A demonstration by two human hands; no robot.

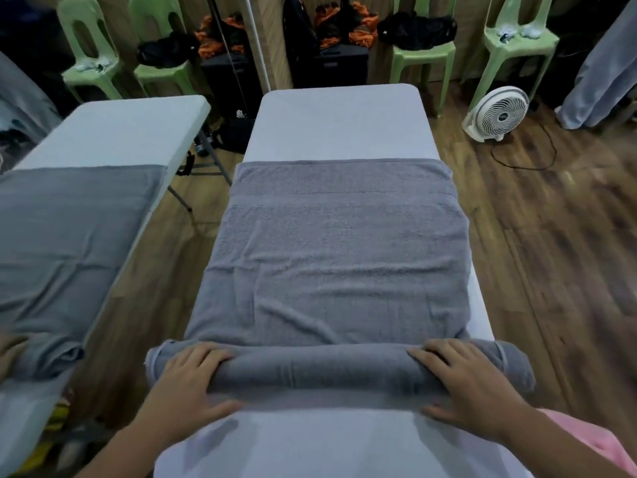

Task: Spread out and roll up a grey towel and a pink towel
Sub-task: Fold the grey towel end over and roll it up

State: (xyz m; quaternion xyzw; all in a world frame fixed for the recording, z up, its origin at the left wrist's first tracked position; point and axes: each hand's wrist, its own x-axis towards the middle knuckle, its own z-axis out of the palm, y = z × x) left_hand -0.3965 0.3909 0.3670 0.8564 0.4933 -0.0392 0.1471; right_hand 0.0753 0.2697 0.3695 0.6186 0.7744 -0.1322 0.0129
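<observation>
Palms down, fingers curled, the left hand (188,384) at seven o'clock and right hand (468,384) at five gripped the rolled near end of the grey terry towel (331,257), which lay flat toward twelve on the white padded table (337,122).

Two bare forearms enter from the bottom edge. Left hand (188,384) and right hand (472,388): no rings, watch or gloves seen. No sleeves in frame; possibly short-sleeved.

grey towel (331,257) (plain), white table (337,122)
</observation>
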